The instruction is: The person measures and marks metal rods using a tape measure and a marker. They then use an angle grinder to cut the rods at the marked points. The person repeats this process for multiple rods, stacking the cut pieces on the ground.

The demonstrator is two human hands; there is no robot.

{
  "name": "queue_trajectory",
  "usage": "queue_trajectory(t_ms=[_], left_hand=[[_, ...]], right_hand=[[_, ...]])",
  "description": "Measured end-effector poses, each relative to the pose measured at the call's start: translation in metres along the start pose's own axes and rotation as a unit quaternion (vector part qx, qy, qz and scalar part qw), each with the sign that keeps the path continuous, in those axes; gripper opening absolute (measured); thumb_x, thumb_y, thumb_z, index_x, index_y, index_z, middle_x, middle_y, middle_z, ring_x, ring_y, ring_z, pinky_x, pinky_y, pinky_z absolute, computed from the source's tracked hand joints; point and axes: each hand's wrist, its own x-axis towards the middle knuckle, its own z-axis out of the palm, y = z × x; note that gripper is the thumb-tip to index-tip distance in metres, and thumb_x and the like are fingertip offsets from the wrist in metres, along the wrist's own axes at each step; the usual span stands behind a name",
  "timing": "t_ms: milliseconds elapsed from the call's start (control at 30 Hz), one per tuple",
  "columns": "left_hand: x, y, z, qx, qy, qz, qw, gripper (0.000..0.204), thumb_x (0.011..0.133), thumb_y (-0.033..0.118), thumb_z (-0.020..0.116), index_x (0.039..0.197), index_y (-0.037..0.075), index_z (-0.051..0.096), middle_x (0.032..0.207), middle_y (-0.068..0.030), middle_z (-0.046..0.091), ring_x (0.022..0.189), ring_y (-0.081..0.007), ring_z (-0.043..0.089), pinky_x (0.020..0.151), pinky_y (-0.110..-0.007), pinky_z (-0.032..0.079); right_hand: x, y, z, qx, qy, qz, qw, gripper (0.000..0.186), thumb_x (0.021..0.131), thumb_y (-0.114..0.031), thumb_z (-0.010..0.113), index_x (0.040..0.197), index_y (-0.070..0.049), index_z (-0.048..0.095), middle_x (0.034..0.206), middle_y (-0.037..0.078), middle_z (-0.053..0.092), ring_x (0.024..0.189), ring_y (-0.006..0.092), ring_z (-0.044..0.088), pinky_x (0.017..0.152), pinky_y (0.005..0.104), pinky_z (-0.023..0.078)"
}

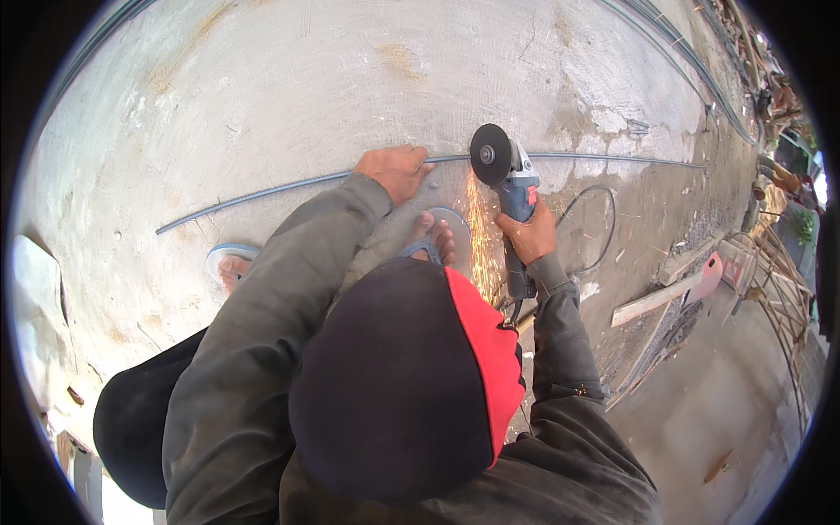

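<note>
A long, thin ribbed steel bar (262, 192) lies across the concrete from left to right. My left hand (395, 172) holds it down, its fingers closed over it just left of the cutting spot. In my right hand (532, 234) is a blue-and-grey angle grinder (518, 198), gripped around its body. The grinder's dark disc (491, 154) meets the bar. Orange sparks (483, 241) stream from the disc down toward me, between my foot and the grinder. How deep the cut goes is hidden behind the disc.
My sandalled feet (430, 238) are close to the bar, one near the sparks. A dark cable (610, 229) loops right of the grinder. More long bars (674, 39) lie at the far right. A handsaw (669, 293) and scrap wood sit at the right.
</note>
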Motion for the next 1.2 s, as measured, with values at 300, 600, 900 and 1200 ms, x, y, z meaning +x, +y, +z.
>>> queue_trajectory(t_ms=[300,600,900,1200], left_hand=[[-0.004,-0.001,-0.001,-0.012,-0.026,-0.027,0.999,0.025,0.098,0.034,0.055,0.101,0.01,0.062,0.093,-0.0123,0.067,0.088,-0.0339,0.068,0.073,-0.047,0.054],[-0.004,-0.003,0.002,0.002,-0.019,-0.016,1.0,0.025,0.097,0.035,0.056,0.101,0.01,0.061,0.09,-0.0113,0.067,0.086,-0.0333,0.068,0.07,-0.047,0.054],[-0.004,-0.004,0.006,-0.007,-0.017,-0.024,1.0,0.026,0.097,0.035,0.057,0.097,0.01,0.062,0.087,-0.011,0.067,0.084,-0.0334,0.068,0.07,-0.047,0.054],[-0.003,-0.004,0.003,0.001,-0.023,-0.02,1.0,0.027,0.097,0.036,0.056,0.097,0.01,0.062,0.088,-0.0105,0.068,0.083,-0.0329,0.068,0.07,-0.047,0.054]], right_hand=[[-0.002,0.009,0.004,0.007,-0.018,0.018,1.0,0.047,0.069,-0.021,0.079,0.107,0.001,0.062,0.089,0.013,0.07,0.079,0.0226,0.067,0.074,0.0372,0.053],[0.005,-0.012,0.006,0.049,0.003,0.019,0.999,0.039,0.071,-0.017,0.078,0.101,0.002,0.062,0.084,0.01,0.068,0.069,0.0182,0.062,0.066,0.0346,0.051],[-0.005,-0.01,-0.001,-0.017,-0.036,0.035,0.999,0.041,0.071,-0.018,0.078,0.102,0.004,0.062,0.086,0.012,0.068,0.072,0.0194,0.064,0.068,0.0344,0.051],[-0.004,-0.007,0.002,-0.027,-0.015,0.017,0.999,0.043,0.071,-0.02,0.077,0.102,0.004,0.062,0.084,0.012,0.068,0.073,0.0222,0.065,0.07,0.0364,0.052]])
